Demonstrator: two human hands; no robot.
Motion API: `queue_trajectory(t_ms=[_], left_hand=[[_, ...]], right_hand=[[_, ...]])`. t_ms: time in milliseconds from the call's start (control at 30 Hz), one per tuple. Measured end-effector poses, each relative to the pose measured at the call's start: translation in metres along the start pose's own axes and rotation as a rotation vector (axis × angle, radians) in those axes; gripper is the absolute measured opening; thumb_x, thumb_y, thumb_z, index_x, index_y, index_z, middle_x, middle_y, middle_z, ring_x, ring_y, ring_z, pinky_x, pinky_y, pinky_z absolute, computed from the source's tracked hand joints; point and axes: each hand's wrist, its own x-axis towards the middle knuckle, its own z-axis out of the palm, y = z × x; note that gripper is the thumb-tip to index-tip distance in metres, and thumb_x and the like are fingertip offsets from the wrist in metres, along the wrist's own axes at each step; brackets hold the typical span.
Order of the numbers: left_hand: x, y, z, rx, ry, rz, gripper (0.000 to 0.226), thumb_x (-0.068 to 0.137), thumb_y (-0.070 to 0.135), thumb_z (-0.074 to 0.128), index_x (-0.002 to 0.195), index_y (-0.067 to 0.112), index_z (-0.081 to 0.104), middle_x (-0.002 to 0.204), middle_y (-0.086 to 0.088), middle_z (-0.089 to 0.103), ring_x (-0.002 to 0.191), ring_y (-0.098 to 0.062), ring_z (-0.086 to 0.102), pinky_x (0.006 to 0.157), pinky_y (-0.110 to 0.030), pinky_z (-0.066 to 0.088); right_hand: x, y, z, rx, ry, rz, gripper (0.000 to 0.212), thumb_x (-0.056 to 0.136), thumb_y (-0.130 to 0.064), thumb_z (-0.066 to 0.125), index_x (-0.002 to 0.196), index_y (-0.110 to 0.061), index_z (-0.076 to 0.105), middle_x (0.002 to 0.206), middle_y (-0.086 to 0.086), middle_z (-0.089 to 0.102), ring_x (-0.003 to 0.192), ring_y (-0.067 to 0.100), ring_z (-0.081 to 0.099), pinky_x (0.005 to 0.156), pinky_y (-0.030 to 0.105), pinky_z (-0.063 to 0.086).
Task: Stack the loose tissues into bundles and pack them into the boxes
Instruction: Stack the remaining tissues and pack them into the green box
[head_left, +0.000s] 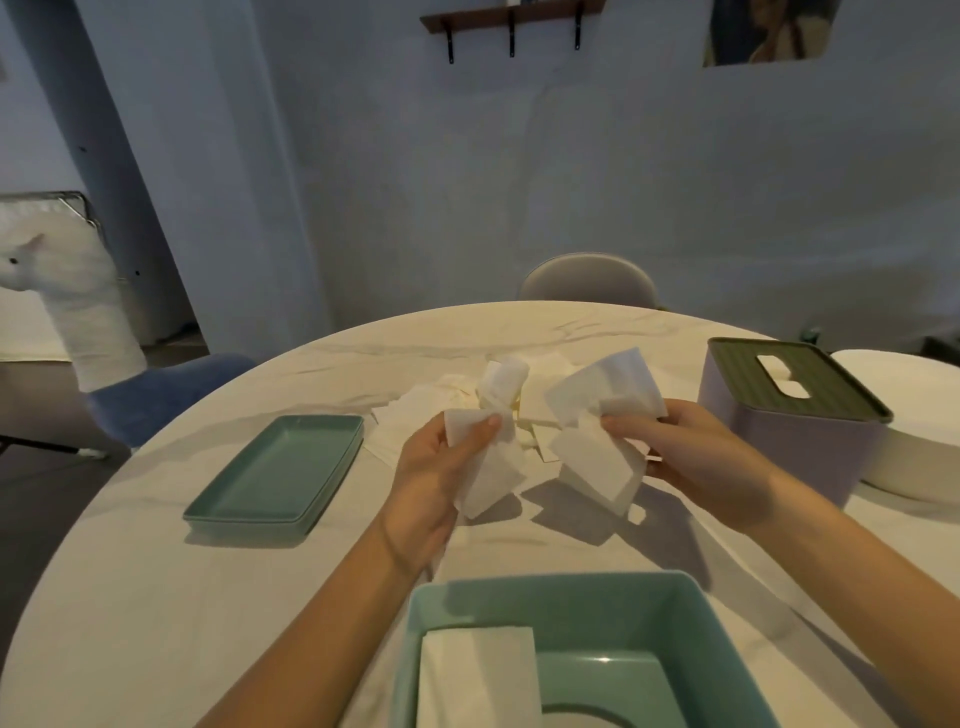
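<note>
Above the table (156, 597), left hand (431, 483) and right hand (701, 462) gripping tissues (597, 457), teal box (691, 639) nearest, lidded box (795, 436) right

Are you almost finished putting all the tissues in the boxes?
Not yet. One folded white tissue bundle already lies in the open teal box, and the lilac box with the green slotted lid is closed. The left hand and right hand each hold white tissues above the table. A loose white tissue pile on the marble table still needs stacking.
</note>
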Motion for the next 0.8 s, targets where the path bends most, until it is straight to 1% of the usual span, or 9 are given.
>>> queue_trajectory(t_ms=[100,200,300,367,467,533,600,700,800], left_hand=[[0.001,0.003,-0.005,-0.009,-0.029,0.084,0.042,0.095,0.012,0.071,0.135,0.003,0.06,0.129,-0.025,0.065,0.12,-0.048,0.062,0.093,-0.058,0.058],[-0.002,0.007,-0.006,0.087,-0.089,0.158,0.047,0.088,0.021,0.077,0.131,0.008,0.063,0.125,-0.024,0.065,0.116,-0.047,0.064,0.097,-0.062,0.055],[0.0,0.009,-0.007,0.533,-0.035,0.401,0.028,0.096,0.019,0.072,0.123,0.015,0.068,0.12,-0.006,0.069,0.111,-0.03,0.067,0.096,-0.054,0.058],[0.003,0.011,-0.007,0.818,-0.063,0.62,0.022,0.098,0.01,0.067,0.119,0.012,0.072,0.124,-0.004,0.066,0.114,-0.026,0.064,0.099,-0.042,0.057],[-0.001,0.021,-0.003,0.998,-0.077,0.822,0.036,0.082,-0.01,0.061,0.093,0.018,0.08,0.11,0.0,0.068,0.103,-0.014,0.064,0.087,-0.02,0.053],[-0.002,0.028,-0.006,0.985,-0.103,0.773,0.051,0.077,-0.022,0.06,0.091,0.022,0.082,0.1,0.012,0.071,0.096,-0.007,0.065,0.08,-0.015,0.05],[0.0,0.033,-0.009,1.016,-0.111,0.672,0.061,0.081,-0.021,0.061,0.1,0.033,0.08,0.104,0.022,0.07,0.104,-0.002,0.062,0.083,-0.018,0.054],[-0.003,0.045,-0.016,1.008,-0.246,0.361,0.059,0.089,-0.003,0.07,0.125,0.044,0.068,0.134,0.019,0.058,0.121,-0.008,0.056,0.099,-0.029,0.056],[-0.013,0.058,-0.023,0.943,-0.456,0.087,0.057,0.088,0.031,0.08,0.134,0.055,0.057,0.148,0.027,0.046,0.123,0.006,0.05,0.101,-0.016,0.048]], right_hand=[[0.003,-0.002,-0.006,-0.001,0.013,0.034,0.025,0.098,-0.033,0.063,0.117,-0.018,0.066,0.11,0.004,0.072,0.107,0.02,0.066,0.095,0.035,0.051],[0.003,-0.003,-0.005,-0.024,-0.014,0.016,0.026,0.098,-0.036,0.061,0.118,-0.02,0.065,0.11,0.003,0.068,0.105,0.019,0.063,0.094,0.033,0.052],[-0.002,-0.006,-0.003,-0.004,-0.065,-0.008,0.026,0.095,-0.042,0.059,0.113,-0.024,0.064,0.101,0.0,0.066,0.098,0.018,0.063,0.086,0.029,0.054],[-0.006,-0.008,-0.002,0.005,-0.102,-0.017,0.035,0.087,-0.05,0.059,0.113,-0.027,0.064,0.096,0.0,0.068,0.091,0.017,0.067,0.079,0.026,0.058],[-0.009,-0.008,0.0,-0.009,-0.114,-0.053,0.041,0.084,-0.054,0.059,0.109,-0.023,0.072,0.081,-0.007,0.073,0.073,0.008,0.069,0.068,0.021,0.055],[-0.008,-0.007,0.0,-0.046,-0.113,-0.038,0.041,0.09,-0.054,0.059,0.109,-0.02,0.071,0.073,-0.008,0.07,0.076,0.012,0.067,0.065,0.021,0.052],[-0.009,-0.006,0.001,-0.07,-0.105,-0.01,0.038,0.092,-0.054,0.058,0.11,-0.022,0.068,0.069,-0.009,0.069,0.081,0.016,0.066,0.061,0.02,0.052],[-0.009,-0.006,0.001,-0.053,-0.111,-0.007,0.039,0.092,-0.053,0.059,0.114,-0.022,0.067,0.069,-0.011,0.069,0.083,0.017,0.068,0.062,0.019,0.052],[-0.008,-0.008,-0.001,-0.023,-0.136,-0.01,0.033,0.095,-0.047,0.057,0.113,-0.02,0.067,0.071,-0.012,0.072,0.077,0.009,0.073,0.062,0.018,0.054]])
